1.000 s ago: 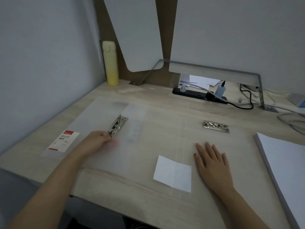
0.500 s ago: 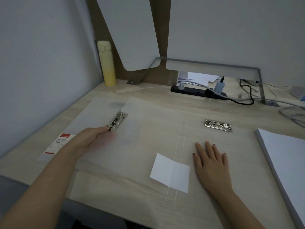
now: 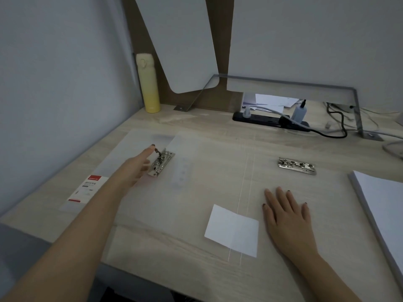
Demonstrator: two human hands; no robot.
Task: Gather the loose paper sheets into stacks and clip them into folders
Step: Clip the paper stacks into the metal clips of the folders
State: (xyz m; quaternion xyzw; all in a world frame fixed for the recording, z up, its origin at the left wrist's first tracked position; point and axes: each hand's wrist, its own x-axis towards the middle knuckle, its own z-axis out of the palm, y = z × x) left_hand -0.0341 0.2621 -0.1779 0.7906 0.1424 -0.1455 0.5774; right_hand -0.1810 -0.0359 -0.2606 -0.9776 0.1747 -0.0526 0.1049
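A: Do you see the whole paper stack (image 3: 379, 205)?
B: No, the right edge cuts it off. The print on the label (image 3: 88, 188) is too small to read.
A: And your left hand (image 3: 133, 168)?
B: Its lower fingers are blurred; I cannot tell their grip.

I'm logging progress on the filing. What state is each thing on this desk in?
left clip: lever looks raised, no paper in it.
right clip: lying flat, no paper in it.
left hand: index fingertip touching the left clip's lever.
right hand: flat on the folder.
folder: open, spread flat.
paper stack: squared, unclipped.
bottle: upright, lid shut.
power strip: plugs inserted.
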